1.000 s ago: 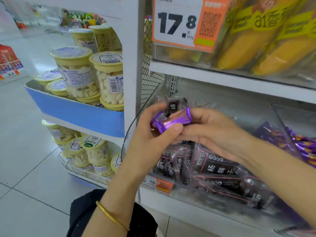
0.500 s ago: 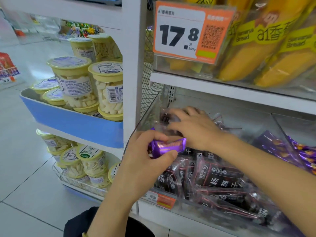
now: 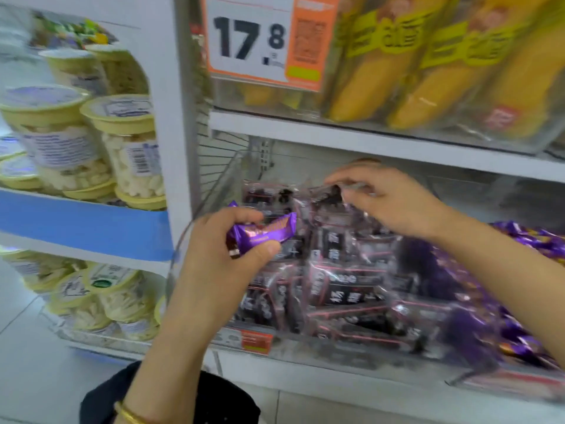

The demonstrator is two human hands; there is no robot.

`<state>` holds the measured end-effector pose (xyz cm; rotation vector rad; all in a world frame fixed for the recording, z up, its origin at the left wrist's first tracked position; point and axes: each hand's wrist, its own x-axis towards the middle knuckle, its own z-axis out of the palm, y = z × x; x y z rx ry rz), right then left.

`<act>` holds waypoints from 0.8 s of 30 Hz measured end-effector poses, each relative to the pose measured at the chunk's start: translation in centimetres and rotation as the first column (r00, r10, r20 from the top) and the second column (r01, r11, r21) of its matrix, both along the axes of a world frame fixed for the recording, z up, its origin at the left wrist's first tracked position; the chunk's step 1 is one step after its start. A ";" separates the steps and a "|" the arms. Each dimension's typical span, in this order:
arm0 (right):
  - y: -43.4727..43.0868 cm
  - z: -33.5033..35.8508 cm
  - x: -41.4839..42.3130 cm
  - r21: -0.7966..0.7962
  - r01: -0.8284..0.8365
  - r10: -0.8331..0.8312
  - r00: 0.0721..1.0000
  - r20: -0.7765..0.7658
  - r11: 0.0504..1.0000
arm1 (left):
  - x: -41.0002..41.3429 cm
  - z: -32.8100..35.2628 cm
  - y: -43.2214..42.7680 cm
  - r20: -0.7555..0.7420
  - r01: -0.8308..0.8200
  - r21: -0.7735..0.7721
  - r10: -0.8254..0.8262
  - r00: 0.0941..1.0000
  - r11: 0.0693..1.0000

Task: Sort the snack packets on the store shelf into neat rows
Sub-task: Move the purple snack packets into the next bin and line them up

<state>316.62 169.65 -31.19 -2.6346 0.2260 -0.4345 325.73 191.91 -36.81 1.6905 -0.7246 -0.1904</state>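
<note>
My left hand (image 3: 227, 255) grips a small purple snack packet (image 3: 263, 235) in front of the clear shelf bin (image 3: 214, 191). Several dark packets with pink edges (image 3: 342, 286) lie piled in that bin. Over the back of the pile, my right hand (image 3: 385, 200) pinches the top edge of one dark packet (image 3: 331, 194). More purple packets (image 3: 519, 301) fill the compartment to the right, partly hidden behind my right forearm.
Yellow banana-bread packs (image 3: 428, 71) and a 17.8 price tag (image 3: 263, 41) sit on the shelf above. To the left, a blue-edged shelf (image 3: 82, 223) carries yellow-lidded tubs (image 3: 131, 148). A white upright post (image 3: 180, 117) separates the two shelf units. Tiled floor lies below.
My right hand has moved right along the back of the dark pile and now pinches a packet's top edge. My left hand still holds the purple packet. The camera has shifted closer.
</note>
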 end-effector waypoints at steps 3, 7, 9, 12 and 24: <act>-0.5 1.5 -4.4 0.232 0.039 -0.036 0.999 -0.016 0.972 | -1.8 0.4 -2.2 0.035 0.110 -0.034 -0.108 0.993 0.993; -0.2 2.3 -9.7 0.451 0.029 -0.052 0.998 0.039 0.892 | -4.9 1.1 -5.6 0.036 0.284 -0.063 -0.282 0.959 0.957; 0.3 2.0 -11.7 0.530 0.022 -0.067 0.996 0.066 0.848 | -6.9 1.6 -7.3 0.007 0.345 -0.085 -0.345 0.938 0.935; 0.8 1.0 -14.3 0.493 0.046 -0.084 0.995 0.055 0.869 | -10.7 1.4 -9.4 -0.015 0.427 -0.098 -0.431 0.902 0.899; -2.6 0.3 -16.2 0.527 0.108 -0.133 0.991 0.010 0.843 | -14.3 2.7 -13.6 -0.193 0.517 -0.024 -0.512 0.837 0.855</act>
